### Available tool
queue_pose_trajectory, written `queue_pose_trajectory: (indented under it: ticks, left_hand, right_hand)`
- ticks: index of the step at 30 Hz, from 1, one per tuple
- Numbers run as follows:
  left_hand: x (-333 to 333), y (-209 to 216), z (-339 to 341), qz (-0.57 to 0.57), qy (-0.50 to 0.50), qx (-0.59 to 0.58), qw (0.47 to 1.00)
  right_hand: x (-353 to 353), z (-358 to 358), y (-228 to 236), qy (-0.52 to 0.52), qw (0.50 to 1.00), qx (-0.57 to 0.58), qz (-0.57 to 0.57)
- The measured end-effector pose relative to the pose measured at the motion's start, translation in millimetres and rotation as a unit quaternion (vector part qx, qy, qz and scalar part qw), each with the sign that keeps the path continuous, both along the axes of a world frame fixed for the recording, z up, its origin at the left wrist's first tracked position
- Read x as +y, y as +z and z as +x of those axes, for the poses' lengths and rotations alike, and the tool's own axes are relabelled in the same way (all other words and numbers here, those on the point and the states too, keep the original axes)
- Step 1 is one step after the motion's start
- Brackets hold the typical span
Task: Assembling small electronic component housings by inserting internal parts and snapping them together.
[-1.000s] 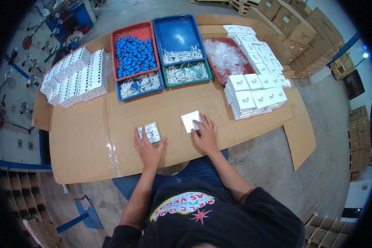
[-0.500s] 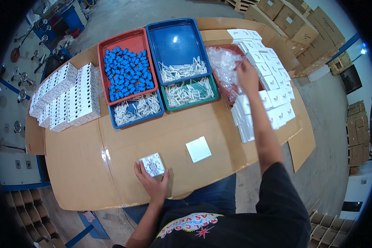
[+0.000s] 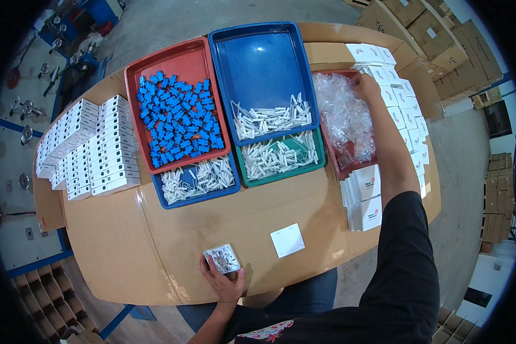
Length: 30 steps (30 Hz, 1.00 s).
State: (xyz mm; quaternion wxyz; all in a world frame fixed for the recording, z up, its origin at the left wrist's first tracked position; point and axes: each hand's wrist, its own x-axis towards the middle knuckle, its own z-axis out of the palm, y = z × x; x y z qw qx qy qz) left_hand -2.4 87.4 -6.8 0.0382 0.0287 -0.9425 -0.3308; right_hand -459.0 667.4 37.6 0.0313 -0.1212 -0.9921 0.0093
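Workshop, stacked brown cartons (image 3: 433, 37), parts trays (image 3: 261, 63)

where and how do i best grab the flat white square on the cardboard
Probably by two opposite edges, from above and the right: the white square lies flat on the cardboard with its edges uncovered, while the left hand and white block sit to its left.

The single view comes from the left of two head-worn fisheye cameras, looking down and forward from above the near edge of the bench (image 3: 109, 246), near enough for both hands (image 3: 227, 288) to show, yet wide enough to take in surrounding floor (image 3: 464, 172), curving toward a dark rim
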Motion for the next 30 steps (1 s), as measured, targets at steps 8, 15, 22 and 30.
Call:
queue_pose_trajectory:
  ticks: [8,15,22,30]
  left_hand:
    - [-1.5,-3.1,6.9,0.015,-0.001,0.031,0.999]
    - [-6.5,-6.5,23.5,0.082,0.049,0.09,0.991]
    - [-5.9,7.2,34.7,0.277,0.014,0.185,0.943]
    - [-2.4,62.7,93.2,0.558,0.027,0.036,0.829]
  right_hand:
    - [-6.3,30.7,19.2,-0.007,0.971,0.216,-0.101]
    - [-148.7,173.2,91.5,0.124,0.835,0.151,-0.515]
    - [-333.3,405.8,92.5,0.115,0.731,0.061,-0.67]
    - [-440.2,536.9,44.5,0.074,0.628,0.003,-0.775]
